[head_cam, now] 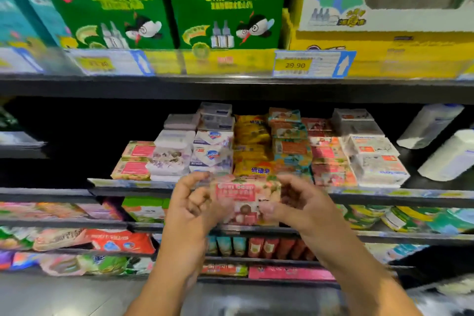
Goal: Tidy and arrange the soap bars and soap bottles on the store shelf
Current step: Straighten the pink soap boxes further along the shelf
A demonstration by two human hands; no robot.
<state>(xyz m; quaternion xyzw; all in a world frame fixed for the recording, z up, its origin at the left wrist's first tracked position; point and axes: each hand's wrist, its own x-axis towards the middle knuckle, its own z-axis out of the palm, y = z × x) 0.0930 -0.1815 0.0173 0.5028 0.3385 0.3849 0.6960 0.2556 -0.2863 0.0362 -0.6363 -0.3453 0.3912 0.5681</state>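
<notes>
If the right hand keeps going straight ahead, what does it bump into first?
Probably the orange-and-teal soap stack behind the right hand and its soap pack; depth is unclear.

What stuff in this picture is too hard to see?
Head view, soap pack: its ends are covered by the left hand and right hand; its print is motion-blurred.
Head view, left price tag: blurred, number unreadable.
Head view, yellow box: cut off by the top and right edges.
</notes>
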